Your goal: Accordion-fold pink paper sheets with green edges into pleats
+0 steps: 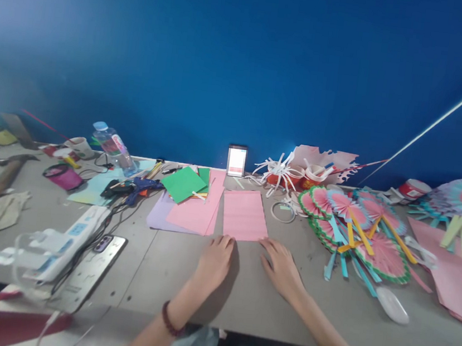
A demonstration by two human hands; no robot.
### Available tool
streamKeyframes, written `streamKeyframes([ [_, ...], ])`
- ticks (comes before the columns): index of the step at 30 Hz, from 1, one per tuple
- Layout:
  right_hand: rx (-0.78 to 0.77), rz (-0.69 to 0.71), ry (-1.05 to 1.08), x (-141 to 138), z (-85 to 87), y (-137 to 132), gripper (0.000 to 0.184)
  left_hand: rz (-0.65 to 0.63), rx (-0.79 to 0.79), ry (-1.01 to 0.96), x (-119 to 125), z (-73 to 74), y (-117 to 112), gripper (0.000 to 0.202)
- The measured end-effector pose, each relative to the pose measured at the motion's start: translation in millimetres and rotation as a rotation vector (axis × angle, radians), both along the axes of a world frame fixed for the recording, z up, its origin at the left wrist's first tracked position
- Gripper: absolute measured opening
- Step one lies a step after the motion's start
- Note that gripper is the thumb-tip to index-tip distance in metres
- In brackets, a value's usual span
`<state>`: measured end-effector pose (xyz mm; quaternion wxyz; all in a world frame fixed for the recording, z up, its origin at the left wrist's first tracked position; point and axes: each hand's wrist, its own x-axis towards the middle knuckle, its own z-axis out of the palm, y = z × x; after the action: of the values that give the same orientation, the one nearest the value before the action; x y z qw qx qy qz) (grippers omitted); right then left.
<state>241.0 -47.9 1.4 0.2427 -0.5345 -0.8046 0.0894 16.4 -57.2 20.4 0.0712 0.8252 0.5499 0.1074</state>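
A pink sheet of paper (244, 217) lies flat on the grey table in front of me. At its near left corner rests my left hand (215, 261), palm down, fingers stretched forward and close together, the tips touching or almost touching the edge. My right hand (282, 266) lies at the near right corner with its thumb apart from the fingers, its fingertips by the paper's edge. Neither hand grips anything that I can see. Just left of the sheet, larger pink paper (196, 213) overlaps purple paper (158, 217), with green paper (184, 184) on top.
Folded paper fans (384, 256) and a white spoon-like piece (393, 305) lie to the right. Left are a phone (97, 269), a power strip (75, 241), a bottle (114, 147) and a hammer (0, 184). A tape ring (283, 212) lies beyond my right hand.
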Motion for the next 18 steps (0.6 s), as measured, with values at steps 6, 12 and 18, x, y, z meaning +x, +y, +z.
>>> streamKeyframes([
  [6,-0.171,0.097,0.146,11,19.0,30,0.029,-0.201,-0.044,-0.154,-33,12.3,37,0.024],
  [12,-0.218,0.139,0.168,7,26.6,45,0.016,-0.294,0.093,0.010,-36,13.8,45,0.023],
  [18,-0.160,0.149,0.114,5,18.7,42,0.016,-0.203,0.108,-0.101,-35,11.6,46,0.018],
])
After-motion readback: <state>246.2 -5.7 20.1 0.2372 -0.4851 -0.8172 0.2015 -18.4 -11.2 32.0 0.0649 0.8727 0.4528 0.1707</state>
